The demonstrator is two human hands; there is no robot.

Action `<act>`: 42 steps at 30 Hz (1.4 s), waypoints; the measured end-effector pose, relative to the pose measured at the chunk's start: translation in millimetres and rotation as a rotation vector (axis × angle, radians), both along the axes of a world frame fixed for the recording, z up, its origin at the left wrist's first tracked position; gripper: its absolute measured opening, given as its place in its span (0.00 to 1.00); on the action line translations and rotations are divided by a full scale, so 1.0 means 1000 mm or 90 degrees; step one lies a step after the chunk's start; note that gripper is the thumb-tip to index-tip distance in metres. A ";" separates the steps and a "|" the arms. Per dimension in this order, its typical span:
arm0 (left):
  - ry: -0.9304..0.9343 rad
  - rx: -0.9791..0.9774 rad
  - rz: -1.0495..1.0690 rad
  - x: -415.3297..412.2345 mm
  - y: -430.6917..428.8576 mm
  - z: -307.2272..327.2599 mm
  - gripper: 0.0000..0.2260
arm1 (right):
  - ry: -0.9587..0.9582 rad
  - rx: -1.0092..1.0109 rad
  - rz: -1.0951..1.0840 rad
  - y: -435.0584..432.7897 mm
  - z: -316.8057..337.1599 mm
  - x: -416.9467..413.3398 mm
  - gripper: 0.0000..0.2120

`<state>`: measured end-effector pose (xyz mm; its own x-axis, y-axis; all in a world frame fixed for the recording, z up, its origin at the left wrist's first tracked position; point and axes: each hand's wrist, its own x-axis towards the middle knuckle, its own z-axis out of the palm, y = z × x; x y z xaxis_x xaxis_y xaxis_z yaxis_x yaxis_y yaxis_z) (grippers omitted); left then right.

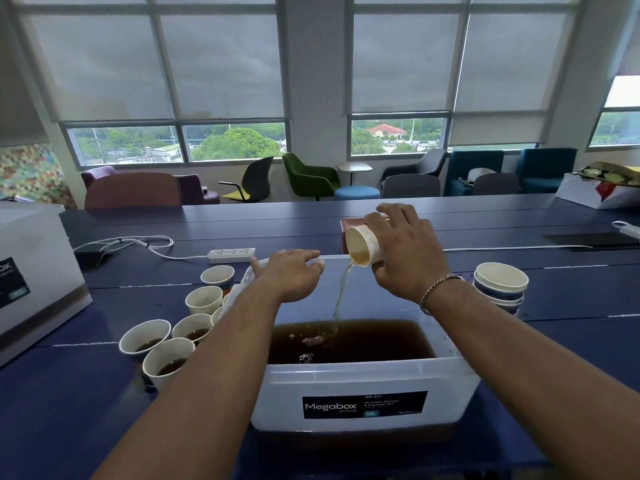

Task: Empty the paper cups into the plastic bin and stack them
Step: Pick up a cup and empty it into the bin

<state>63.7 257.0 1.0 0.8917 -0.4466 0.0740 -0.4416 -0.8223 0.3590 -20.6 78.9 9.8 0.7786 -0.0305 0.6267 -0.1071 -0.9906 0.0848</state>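
Observation:
A clear plastic bin (349, 375) labelled Megabox stands in front of me, partly filled with brown liquid. My right hand (407, 251) grips a white paper cup (362, 245), tipped on its side over the bin's far edge; a thin stream of liquid falls from it into the bin. My left hand (291, 273) rests on the bin's far left rim with fingers extended. Several paper cups (166, 358) holding brown liquid stand left of the bin. A stack of empty cups (500, 285) stands to the bin's right.
A white power strip (231, 255) with its cable lies beyond the bin on the dark blue table (571, 341). A grey box (31, 278) sits at the left edge. A reddish box (344, 225) is behind the tipped cup. Chairs line the windows.

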 end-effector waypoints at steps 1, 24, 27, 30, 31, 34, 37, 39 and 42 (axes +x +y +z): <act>0.001 0.002 0.001 0.000 0.000 0.000 0.20 | -0.011 -0.006 0.005 0.000 0.001 0.000 0.37; 0.156 -0.477 -0.109 -0.036 -0.076 0.049 0.17 | 0.061 0.291 -0.004 -0.033 0.029 -0.019 0.31; 0.178 -0.523 -0.118 -0.047 -0.111 0.055 0.15 | 0.010 0.398 -0.002 -0.059 0.042 -0.039 0.31; 0.184 -0.547 -0.144 -0.059 -0.146 0.059 0.15 | -0.049 0.444 -0.029 -0.086 0.049 -0.059 0.35; 0.187 -0.552 -0.153 -0.063 -0.156 0.060 0.16 | -0.062 0.460 -0.035 -0.094 0.049 -0.064 0.35; 0.217 -0.545 -0.192 -0.074 -0.181 0.056 0.18 | -0.074 0.506 -0.062 -0.118 0.048 -0.078 0.35; 0.232 -0.523 -0.212 -0.082 -0.196 0.051 0.18 | -0.067 0.515 -0.083 -0.133 0.040 -0.086 0.34; 0.227 -0.506 -0.212 -0.085 -0.203 0.047 0.18 | -0.068 0.525 -0.093 -0.138 0.034 -0.089 0.34; 0.211 -0.456 -0.221 -0.089 -0.208 0.040 0.20 | -0.053 0.539 -0.122 -0.143 0.023 -0.092 0.34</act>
<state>-25.5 49.3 41.2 0.7384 -0.6432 0.2027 -0.4073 -0.1858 0.8942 -112.6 -64.2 32.8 0.6646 -0.6379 0.3891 -0.2514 -0.6812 -0.6875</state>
